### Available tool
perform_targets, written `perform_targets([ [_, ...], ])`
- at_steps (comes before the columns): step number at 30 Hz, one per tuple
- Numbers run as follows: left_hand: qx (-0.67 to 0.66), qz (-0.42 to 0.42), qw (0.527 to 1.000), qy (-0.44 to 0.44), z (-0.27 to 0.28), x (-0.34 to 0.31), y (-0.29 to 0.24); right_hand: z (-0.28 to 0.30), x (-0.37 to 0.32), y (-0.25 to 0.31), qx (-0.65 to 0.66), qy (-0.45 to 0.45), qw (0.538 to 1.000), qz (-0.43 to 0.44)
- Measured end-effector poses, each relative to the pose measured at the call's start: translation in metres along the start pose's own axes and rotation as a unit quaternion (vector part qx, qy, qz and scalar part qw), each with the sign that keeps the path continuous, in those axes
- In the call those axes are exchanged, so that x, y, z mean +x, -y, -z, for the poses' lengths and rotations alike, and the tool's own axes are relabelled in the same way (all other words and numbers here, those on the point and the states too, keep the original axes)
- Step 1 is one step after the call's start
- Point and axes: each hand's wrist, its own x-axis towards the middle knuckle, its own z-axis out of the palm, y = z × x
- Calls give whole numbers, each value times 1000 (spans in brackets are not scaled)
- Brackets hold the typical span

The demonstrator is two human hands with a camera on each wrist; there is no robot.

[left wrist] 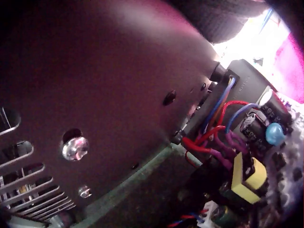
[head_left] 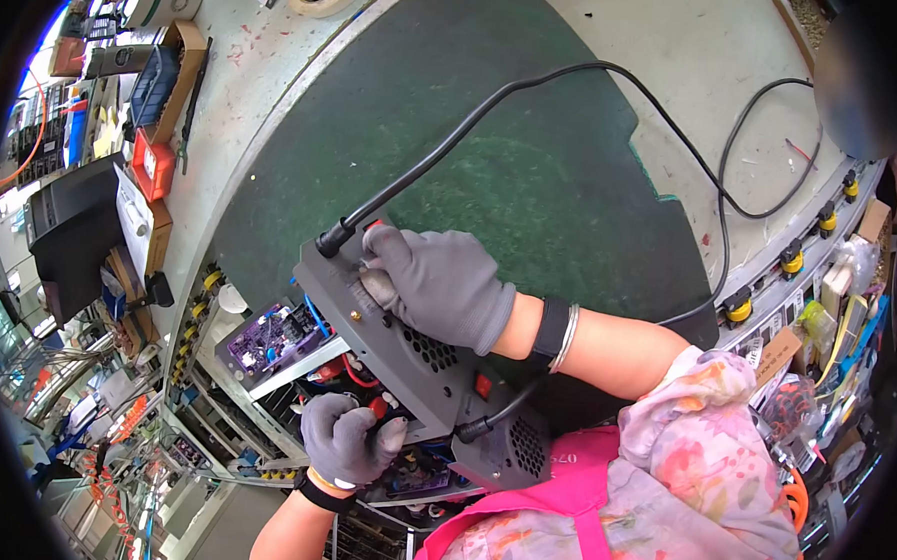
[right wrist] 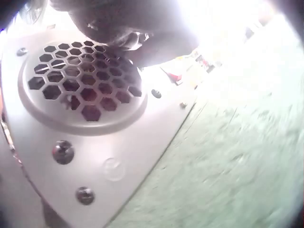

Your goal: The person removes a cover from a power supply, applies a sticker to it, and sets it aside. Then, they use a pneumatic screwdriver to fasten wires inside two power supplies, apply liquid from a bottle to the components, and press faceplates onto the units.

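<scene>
Grey sheet metal forms the case (head_left: 418, 394), which in the head view lies at the near left of the green mat (head_left: 503, 172). The right hand (head_left: 443, 285) has bent fingers against its far end, beside the black cable (head_left: 455, 140); whether they grip anything cannot be told. The left hand (head_left: 344, 441) is half curled at the exposed near-left side; its grip is unclear too. The case looks heavy and stiff, perhaps slick under gloves. The purple board (head_left: 271, 344) at its left seems fragile and poor to hold by.

In the left wrist view, thin wires (left wrist: 221, 102) and a yellow-wrapped part (left wrist: 249, 178) sit at the right; they would likely bend or snap under a careless pull.

In the right wrist view, the honeycomb vent (right wrist: 89, 94) looks thin; the solid panel near the screws (right wrist: 63, 152) should take pressure better.
</scene>
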Motion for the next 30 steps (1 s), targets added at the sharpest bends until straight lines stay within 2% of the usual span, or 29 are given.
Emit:
perform_targets([
  [2,-7,4,1000,-4,-1,0,-1,4,-4,0,-132,39,990,-22],
  [4,-11,8,1000,-6,-2,-1,-1,2,-6,-4,-286,108,951,-47],
  [7,-10,10,1000,-4,-1,0,0,6,-15,-2,-327,48,944,6],
  [10,-9,12,1000,-3,0,0,-1,12,-21,17,-269,-15,955,123],
  [13,-19,8,1000,-15,-1,3,-2,2,-26,12,-303,32,946,114],
  [14,-18,5,1000,-14,-1,3,-2,2,-27,8,-329,36,933,137],
  [17,-42,-20,998,-35,-1,9,2,12,-25,31,-288,22,946,150],
  [20,-74,-3,997,-5,7,17,-1,20,-24,38,-294,15,939,178],
  [21,-90,2,996,8,9,18,-1,25,-25,36,-278,43,943,177],
  [22,-96,10,995,23,14,21,-1,44,-25,52,-281,107,944,139],
  [24,-132,35,989,54,26,22,-1,66,-35,68,-231,86,961,127],
  [26,-170,69,980,81,44,16,1,79,-50,86,-122,58,990,50],
  [27,-215,73,972,56,55,8,2,85,-59,97,-112,79,991,2],
  [29,-332,105,937,33,95,-13,-2,87,-83,107,-97,94,991,-13],
  [30,-386,148,910,25,109,-32,-1,84,-94,110,-138,120,983,2],
])
